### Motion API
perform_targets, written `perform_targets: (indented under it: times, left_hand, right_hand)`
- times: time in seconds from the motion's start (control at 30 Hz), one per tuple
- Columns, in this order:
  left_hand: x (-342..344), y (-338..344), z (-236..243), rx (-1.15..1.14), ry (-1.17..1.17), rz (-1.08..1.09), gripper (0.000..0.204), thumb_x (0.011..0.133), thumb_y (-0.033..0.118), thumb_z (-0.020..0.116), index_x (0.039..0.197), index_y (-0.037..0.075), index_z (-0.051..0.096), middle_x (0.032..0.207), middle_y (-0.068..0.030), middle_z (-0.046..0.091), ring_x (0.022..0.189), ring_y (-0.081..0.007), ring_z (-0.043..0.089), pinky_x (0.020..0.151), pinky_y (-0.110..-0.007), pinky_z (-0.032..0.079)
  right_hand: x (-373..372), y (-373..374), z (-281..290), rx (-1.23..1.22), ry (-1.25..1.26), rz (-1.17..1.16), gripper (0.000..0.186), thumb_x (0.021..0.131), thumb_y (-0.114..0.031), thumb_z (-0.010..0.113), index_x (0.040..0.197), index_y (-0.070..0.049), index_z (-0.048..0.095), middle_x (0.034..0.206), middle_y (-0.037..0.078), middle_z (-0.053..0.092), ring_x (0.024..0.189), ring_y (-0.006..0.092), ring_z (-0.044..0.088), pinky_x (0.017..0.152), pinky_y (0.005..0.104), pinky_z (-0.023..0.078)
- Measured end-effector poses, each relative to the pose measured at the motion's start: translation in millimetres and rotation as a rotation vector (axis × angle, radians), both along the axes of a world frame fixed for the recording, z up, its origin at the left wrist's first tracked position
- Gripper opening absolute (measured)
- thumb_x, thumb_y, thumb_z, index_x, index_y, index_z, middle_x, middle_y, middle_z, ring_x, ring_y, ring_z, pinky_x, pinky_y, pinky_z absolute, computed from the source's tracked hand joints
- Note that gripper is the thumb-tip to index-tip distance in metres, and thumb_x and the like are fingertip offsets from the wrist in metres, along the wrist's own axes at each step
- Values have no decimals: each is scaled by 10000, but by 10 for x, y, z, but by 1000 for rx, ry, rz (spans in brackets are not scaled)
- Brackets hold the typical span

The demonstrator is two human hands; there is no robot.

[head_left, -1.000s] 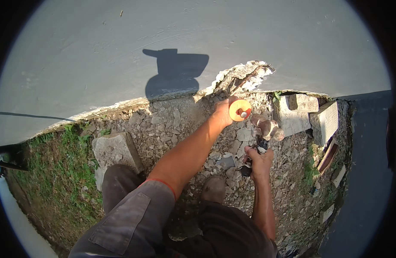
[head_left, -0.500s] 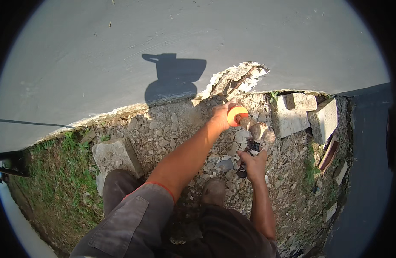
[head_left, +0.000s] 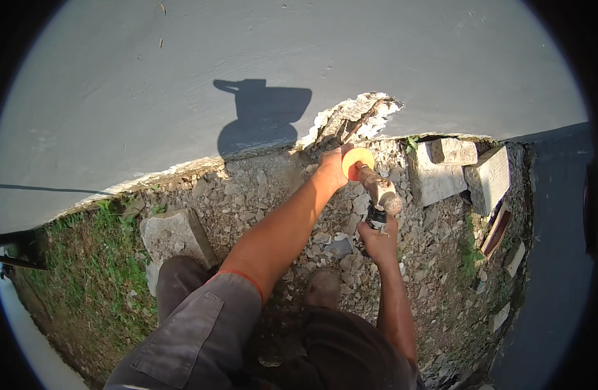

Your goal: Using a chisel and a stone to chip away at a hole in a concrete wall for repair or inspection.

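Note:
My left hand [head_left: 331, 164] is closed round a chisel behind its round orange hand guard [head_left: 357, 158], with the chisel pointed into the broken patch [head_left: 343, 118] low in the grey wall. My right hand [head_left: 380, 242], lower and to the right, grips the black handle of a hammer [head_left: 384, 195]. The hammer's pale, crusted head is at the chisel's struck end just below the guard, apparently touching it; the chisel's end is partly hidden there.
Grey wall [head_left: 149, 84] spans the top, another wall [head_left: 549, 273] the right. Concrete blocks [head_left: 487, 182] lie at right, a slab [head_left: 175, 237] at left beside grass [head_left: 97, 279]. Rubble [head_left: 266, 195] surrounds my boot [head_left: 321, 289].
The hammer has moved up and left, from below the chisel's end to against it. My right hand followed slightly; my left hand shifted only a little.

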State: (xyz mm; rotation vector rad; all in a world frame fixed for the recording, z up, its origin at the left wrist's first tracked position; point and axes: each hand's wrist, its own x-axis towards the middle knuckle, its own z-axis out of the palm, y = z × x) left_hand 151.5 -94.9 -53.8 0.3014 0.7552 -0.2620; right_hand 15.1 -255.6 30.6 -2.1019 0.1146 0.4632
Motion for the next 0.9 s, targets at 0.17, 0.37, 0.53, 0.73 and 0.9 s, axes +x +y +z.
perform_targets:
  times: [0.17,0.37,0.53,0.73,0.9]
  left_hand:
    - [-61,-15,160,29,-50,-69,111,865,156,613,861,47,590,777,-105,631,670,-238,621,579,-420,529]
    - [-678,-45,93,274,36,-706,193,877,215,602,848,40,527,711,-73,528,552,-210,533,475,-386,477]
    - [-875,114,53,400,-1,-625,181,900,202,567,857,32,522,753,-75,541,621,-197,554,561,-384,497]
    - [-593,115,155,290,-63,-435,198,908,237,567,848,50,547,781,-52,540,686,-172,550,664,-357,498]
    - [-564,37,141,218,-135,-246,198,902,251,591,812,77,566,773,-26,556,653,-146,559,610,-325,497]
  right_hand:
    - [-363,59,210,241,87,-231,250,713,-22,694,934,48,599,689,27,619,516,72,532,464,227,407]
    - [-469,-200,331,286,-57,-261,256,716,-45,714,923,17,576,697,39,614,523,102,548,485,236,439]
    - [-493,-212,394,307,-51,-360,265,747,-45,719,933,7,538,736,51,603,572,118,576,517,248,466]
    - [-468,-221,349,311,-166,-326,277,756,-42,728,955,-1,540,793,56,601,626,124,590,542,259,488]
    - [-593,-173,620,340,-222,-297,307,763,-53,733,1003,-5,547,854,50,602,687,110,585,589,249,487]
